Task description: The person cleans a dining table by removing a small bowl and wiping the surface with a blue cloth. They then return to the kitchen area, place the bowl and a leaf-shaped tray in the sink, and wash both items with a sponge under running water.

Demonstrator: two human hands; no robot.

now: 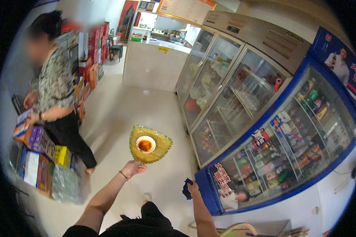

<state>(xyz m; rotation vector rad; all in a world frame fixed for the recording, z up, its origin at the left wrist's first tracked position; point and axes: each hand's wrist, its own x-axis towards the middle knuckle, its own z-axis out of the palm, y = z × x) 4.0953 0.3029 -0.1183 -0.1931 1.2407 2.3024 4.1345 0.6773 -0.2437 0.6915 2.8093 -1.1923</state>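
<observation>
Tray (pixel 159 148), green, sits mid-frame, its edge gripped by the left hand (pixel 133 168), bearing a white bowl (pixel 145 144) of red sauce. Right hand (pixel 192 189) clutches a dark cloth (pixel 186 188). Colourful boxes (pixel 35 146) stack at left.

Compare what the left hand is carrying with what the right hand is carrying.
The left hand holds up a yellow-green woven tray, flat, with a small white bowl of reddish sauce on it. The right hand grips a dark blue cloth, crumpled and hanging limp. The tray is broad and rigid; the cloth is small and soft. The tray is raised forward; the cloth is held lower, near the blue drinks cooler.
</observation>
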